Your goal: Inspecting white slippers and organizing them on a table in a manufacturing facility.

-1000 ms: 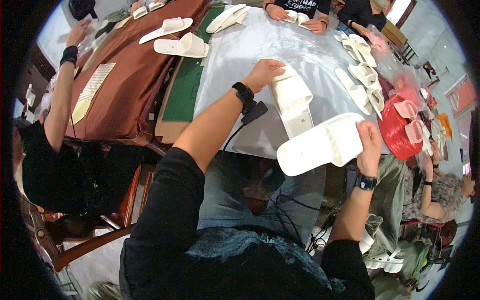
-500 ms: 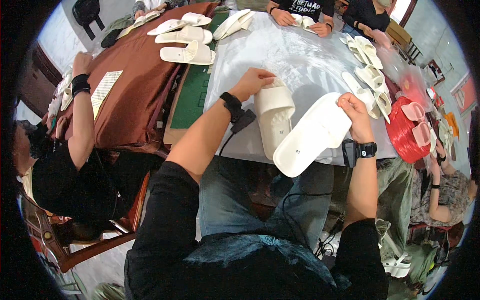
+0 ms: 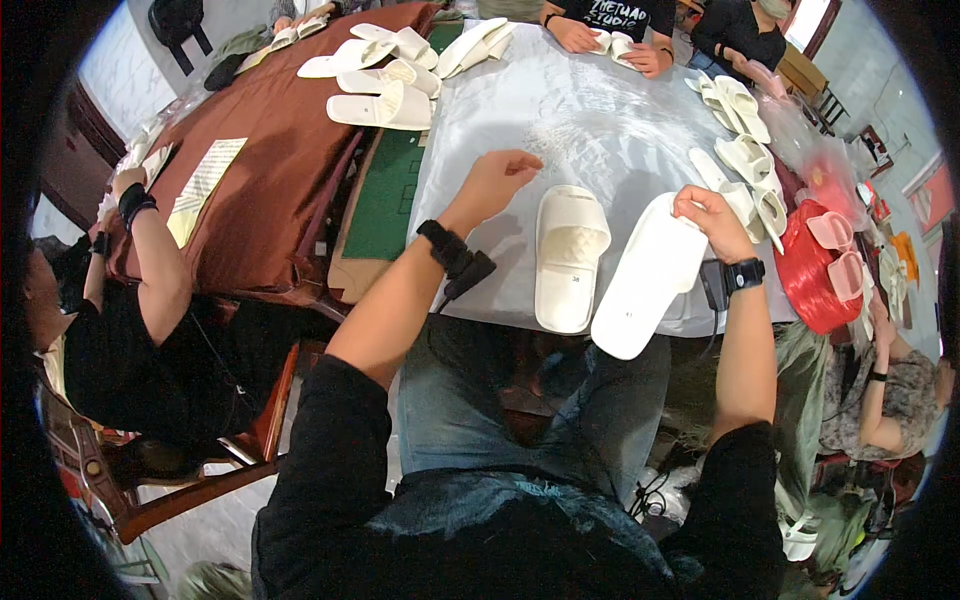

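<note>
A white slipper (image 3: 568,255) lies upright on the pale table cover (image 3: 600,130) in front of me. My left hand (image 3: 497,180) hovers just left of it, fingers loosely curled and holding nothing. My right hand (image 3: 712,218) grips the top end of a second white slipper (image 3: 648,280), which is turned sole-up and hangs partly over the table's near edge. Both wrists wear black bands.
More white slippers (image 3: 380,75) lie on the brown cloth at the far left, and several more (image 3: 745,160) line the right side. A red basket (image 3: 815,265) stands at the right. A seated person (image 3: 130,330) is at my left, and other people's hands (image 3: 600,35) work at the far end.
My left hand has let go of the first slipper, which now lies flat on the table. My right hand has lowered the sole-up slipper toward the table edge.
</note>
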### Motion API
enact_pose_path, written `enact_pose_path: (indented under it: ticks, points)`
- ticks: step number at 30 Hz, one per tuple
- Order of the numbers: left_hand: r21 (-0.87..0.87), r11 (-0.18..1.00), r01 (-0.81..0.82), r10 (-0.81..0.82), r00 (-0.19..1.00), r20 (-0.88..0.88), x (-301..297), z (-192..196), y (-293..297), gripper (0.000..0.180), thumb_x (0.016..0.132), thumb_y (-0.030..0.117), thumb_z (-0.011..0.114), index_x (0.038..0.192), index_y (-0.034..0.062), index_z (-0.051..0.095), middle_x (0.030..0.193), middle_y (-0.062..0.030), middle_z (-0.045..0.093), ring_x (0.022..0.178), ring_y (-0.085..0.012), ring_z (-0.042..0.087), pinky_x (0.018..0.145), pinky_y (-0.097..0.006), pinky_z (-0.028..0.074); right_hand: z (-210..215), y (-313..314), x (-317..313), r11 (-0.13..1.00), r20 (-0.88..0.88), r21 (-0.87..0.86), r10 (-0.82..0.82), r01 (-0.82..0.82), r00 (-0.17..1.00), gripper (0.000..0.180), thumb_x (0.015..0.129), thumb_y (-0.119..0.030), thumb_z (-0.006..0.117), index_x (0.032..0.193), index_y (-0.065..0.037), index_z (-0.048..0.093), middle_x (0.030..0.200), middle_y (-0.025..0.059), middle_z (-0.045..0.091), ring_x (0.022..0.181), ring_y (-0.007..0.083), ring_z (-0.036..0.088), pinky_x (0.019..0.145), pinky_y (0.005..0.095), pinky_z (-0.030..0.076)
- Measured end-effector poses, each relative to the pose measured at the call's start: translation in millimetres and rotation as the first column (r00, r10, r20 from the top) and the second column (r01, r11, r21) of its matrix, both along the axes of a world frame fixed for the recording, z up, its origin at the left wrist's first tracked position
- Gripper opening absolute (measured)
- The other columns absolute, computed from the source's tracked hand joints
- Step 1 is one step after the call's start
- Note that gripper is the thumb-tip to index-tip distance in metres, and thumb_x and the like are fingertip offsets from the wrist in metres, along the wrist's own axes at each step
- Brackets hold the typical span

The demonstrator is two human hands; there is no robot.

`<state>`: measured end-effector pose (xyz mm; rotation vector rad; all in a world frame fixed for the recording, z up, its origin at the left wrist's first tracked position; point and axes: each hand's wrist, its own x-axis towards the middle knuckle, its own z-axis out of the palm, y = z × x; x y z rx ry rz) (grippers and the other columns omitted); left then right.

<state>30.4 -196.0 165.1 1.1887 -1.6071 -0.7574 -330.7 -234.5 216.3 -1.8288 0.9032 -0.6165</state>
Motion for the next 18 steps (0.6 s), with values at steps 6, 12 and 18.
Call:
enact_pose_path:
  ticks: [6,12,18]
  points:
    - [0.071,0.997,0.018,-0.023,0.998,0.063,-2.2,0.3,39.5,0.023,0.090,0.010,0.060,0.109,-0.0009,0.066,0.101,-0.0097,0.070,0.093,-0.0161,0.064,0.084,-0.029,0.050,-22.4,-25.8,14.9,0.954,0.135,-0.194,-0.203,0.227,0.970,0.018,0.093,-0.020,0.058,0.085,-0.005,0.061,0.095,0.0008,0.061,0.088,0.0102,0.053,0.084,0.0241,0.040]
    - [0.058,0.998,-0.003,0.000,0.998,0.064,-4.9,1.5,71.1,0.028,0.088,0.009,0.063,0.115,0.0014,0.064,0.106,-0.0130,0.067,0.089,-0.0165,0.065,0.077,-0.030,0.052,-27.1,21.0,-5.8,0.899,0.148,-0.048,-0.425,0.436,0.893,0.014,0.091,-0.017,0.058,0.089,-0.003,0.063,0.110,0.0076,0.061,0.101,0.0141,0.053,0.092,0.0289,0.039]
    - [-0.148,0.938,-0.312,0.345,0.828,0.442,-34.1,-27.9,83.0,0.050,0.078,0.023,0.074,0.118,-0.0012,0.058,0.112,-0.0199,0.058,0.109,-0.0329,0.051,0.095,-0.042,0.042,-74.2,102.6,8.8,0.852,0.171,-0.079,-0.500,0.518,0.849,0.010,0.087,-0.013,0.061,0.088,-0.003,0.065,0.109,0.0119,0.060,0.102,0.0203,0.056,0.091,0.0309,0.041]
